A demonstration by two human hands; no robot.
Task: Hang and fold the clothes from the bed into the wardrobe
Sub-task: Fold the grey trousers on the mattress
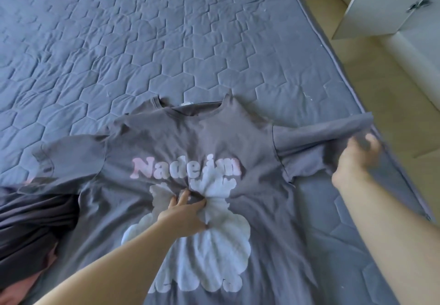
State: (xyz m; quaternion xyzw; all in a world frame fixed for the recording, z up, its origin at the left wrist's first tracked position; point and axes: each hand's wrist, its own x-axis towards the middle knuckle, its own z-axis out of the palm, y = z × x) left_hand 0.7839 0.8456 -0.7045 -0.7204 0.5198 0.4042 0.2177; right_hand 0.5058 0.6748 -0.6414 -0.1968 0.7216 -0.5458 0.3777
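Left grip point(183, 214): fingers curled and bunched into the chest of a grey T-shirt point(166, 138), pinching a gather of soft jersey. Creases radiate from the pinch across the print. Right grip point(357, 159): blurred, with fingers curled round the cloth of the right sleeve point(309, 143), which is lifted and drawn out towards the bed's right edge.

The T-shirt lies front-up on the bed point(142, 43), collar away from the person and hem towards them. The ribbed round neckline point(190, 110) gapes slightly, and a pale label shows inside. The left sleeve point(66, 157) lies flat and spread. The print consists of rounded pink-to-white lettering point(185, 166) above a white scalloped, cloud-like shape point(214, 257), matte and partly crumpled at the pinch.

The bed carries a blue-grey quilted cover stitched in hexagons, lightly rumpled. A darker garment point(35, 221) lies folded in loose ridges at the left, with the T-shirt's left side overlapping it. Beyond the bed's right edge are a pale floor point(371, 78) and a white cabinet point(381, 2) with a dark handle.
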